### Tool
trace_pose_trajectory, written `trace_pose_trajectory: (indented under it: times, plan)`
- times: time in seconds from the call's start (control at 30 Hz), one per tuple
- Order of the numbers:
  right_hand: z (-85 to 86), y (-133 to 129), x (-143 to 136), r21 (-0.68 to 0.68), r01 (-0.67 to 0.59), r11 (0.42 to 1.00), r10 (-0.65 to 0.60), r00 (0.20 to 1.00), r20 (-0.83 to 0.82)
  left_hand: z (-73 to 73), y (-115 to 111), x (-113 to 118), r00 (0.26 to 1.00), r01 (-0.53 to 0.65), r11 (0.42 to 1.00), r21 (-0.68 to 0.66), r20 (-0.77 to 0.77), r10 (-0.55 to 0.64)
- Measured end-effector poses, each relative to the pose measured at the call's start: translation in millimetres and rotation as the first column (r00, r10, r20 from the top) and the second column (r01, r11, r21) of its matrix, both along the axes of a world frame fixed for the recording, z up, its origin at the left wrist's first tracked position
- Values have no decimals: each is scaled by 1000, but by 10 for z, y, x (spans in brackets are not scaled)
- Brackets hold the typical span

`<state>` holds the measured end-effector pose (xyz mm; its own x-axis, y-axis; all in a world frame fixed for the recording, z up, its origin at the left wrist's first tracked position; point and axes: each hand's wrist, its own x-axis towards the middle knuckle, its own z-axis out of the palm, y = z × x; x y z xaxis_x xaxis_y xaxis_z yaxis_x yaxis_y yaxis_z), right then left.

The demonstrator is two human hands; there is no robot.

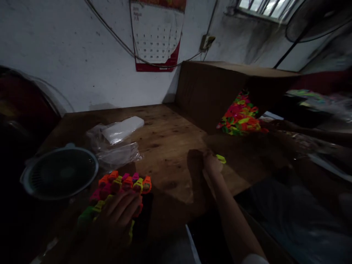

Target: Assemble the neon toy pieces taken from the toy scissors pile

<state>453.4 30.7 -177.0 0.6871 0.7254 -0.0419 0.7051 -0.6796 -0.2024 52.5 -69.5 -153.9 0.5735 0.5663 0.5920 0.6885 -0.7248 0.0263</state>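
Neon toy watches (147, 184) in orange, yellow, pink and green sit bunched at the table's front left. My left hand (121, 209) lies across them, fingers extended and slightly curved over the bunch; its palm is hidden in shadow. Under and beside the bunch a dark flat thing (145, 216) shows faintly. Farther right, my right hand (213, 167) is closed low over the wooden table. A small yellow plastic piece (221, 158) pokes out at the right side of its fingers; most of it is covered.
A cardboard box (209, 95) on its side spills a heap of neon plastic pieces (242, 117). Clear plastic bags (118, 154), a white block (123, 129) and a round basket-like lid (62, 172) occupy the left. Another person's arm (310, 132) reaches in from the right.
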Motion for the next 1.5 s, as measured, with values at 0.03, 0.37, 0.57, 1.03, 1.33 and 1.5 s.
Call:
trace_pose_trajectory:
  times: [0.03, 0.37, 0.57, 1.03, 1.33, 1.5]
  plan:
    - [-26, -51, -47, 4, -29, 1000, 29, 999, 13, 37, 118, 40, 999, 41, 999, -17, -30, -42]
    - [-259, -1035, -1303, 667, -108, 738, 607, 537, -585, 344, 353, -304, 907, 50, 947, -317, -383, -176]
    - [-358, -1219, -2360, 571, 43, 820, 559, 151, -815, 390, 252, -236, 872, 121, 957, -262, -433, -229]
    - [-512, -1342, -2640, 613, 81, 786, 544, 378, -749, 149, 21, 61, 999, 31, 989, -147, 34, -27]
    - [-353, -1259, -2639, 528, -142, 837, 526, 474, -706, 120, 27, -13, 989, -21, 981, -192, -149, -8]
    - [-470, -1275, -2714, 511, -261, 819, 566, 505, -651, 110, 22, -8, 997, -5, 979, -205, -80, -12]
